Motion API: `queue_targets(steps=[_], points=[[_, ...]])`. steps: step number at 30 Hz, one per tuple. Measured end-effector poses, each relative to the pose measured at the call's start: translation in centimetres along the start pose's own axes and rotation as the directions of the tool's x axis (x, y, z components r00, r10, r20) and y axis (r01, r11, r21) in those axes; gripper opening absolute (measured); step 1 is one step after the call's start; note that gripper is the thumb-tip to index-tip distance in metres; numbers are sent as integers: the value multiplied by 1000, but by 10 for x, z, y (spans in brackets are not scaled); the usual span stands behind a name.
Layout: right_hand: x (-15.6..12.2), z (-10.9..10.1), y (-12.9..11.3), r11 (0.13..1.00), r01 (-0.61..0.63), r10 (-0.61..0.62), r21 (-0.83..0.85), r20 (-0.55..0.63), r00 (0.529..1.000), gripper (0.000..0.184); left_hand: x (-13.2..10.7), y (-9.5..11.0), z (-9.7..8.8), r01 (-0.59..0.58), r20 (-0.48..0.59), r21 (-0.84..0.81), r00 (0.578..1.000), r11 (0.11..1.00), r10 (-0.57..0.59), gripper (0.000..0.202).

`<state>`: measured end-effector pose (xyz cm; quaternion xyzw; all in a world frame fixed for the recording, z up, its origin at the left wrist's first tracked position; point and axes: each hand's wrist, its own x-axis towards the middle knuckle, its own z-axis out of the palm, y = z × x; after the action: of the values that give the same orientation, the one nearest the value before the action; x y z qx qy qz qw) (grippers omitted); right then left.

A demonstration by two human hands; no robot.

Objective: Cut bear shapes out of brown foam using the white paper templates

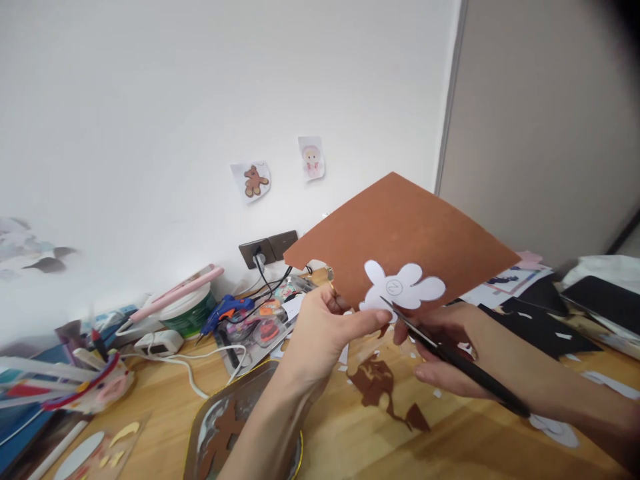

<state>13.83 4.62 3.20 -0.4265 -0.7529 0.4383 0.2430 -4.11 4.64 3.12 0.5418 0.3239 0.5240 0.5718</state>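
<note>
Sheet [400, 213]: plain brown, in the left hand's [333, 327] grip.
Template [405, 287]: white, thin dark outline, a circled mark, by the left thumb.
Scissors [465, 367]: black, in the right hand's [463, 340] grip.
Scraps [374, 380]: brown, below the grip.
Table [360, 450]: yellowish-brown wood grain, under the grip.
Tray [250, 393]: grey, yellow edge, below left of the grip.
Glue gun [225, 310]: blue with orange, left of the grip.
Tub [185, 317]: green side, white top, farther left.
Bear picture [255, 181]: brown on white, above left of the grip.
Paper [543, 327]: plain black, right of the grip.
Wall [200, 80]: white, behind the grip.
</note>
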Motion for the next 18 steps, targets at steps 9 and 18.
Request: queue_targets(steps=[9,18], points=[[0,2,4,997,-60,59,-51,-17,998,19,0,-3,1,5,0,-30,1000,1000,-5,5],[4,5,13,997,71,-71,42,-9,997,10,-2,-3,18,5,-180,-178,983,984,-38,8]])
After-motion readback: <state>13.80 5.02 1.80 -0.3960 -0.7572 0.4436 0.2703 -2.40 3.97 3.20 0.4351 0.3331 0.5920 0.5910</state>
